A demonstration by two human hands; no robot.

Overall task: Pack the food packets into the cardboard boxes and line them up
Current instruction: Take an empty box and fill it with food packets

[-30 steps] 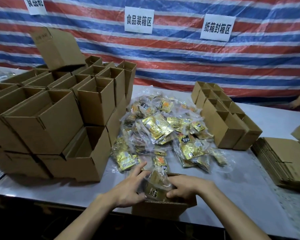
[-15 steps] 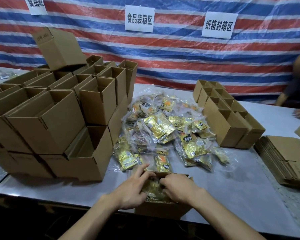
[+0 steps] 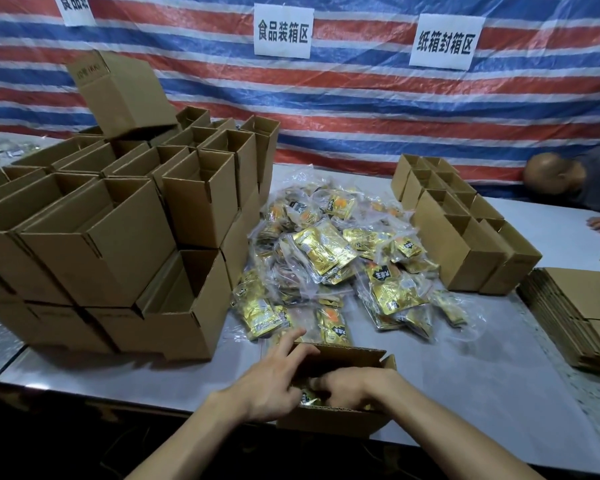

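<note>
Left hand (image 3: 271, 379): fingers spread, loose, resting on left rim of open box (image 3: 326, 421), likely steadying it. Right hand (image 3: 352, 386): fingers curled down inside onto gold packet (image 3: 307, 397); gripping or just pushing, cannot tell. Packet pile (image 3: 329, 258) just beyond both hands, for easy reach.

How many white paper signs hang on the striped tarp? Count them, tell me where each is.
3. Left sign, cropped at the top edge; middle sign, top centre; right sign, beside it. Others may hang out of view.
</note>
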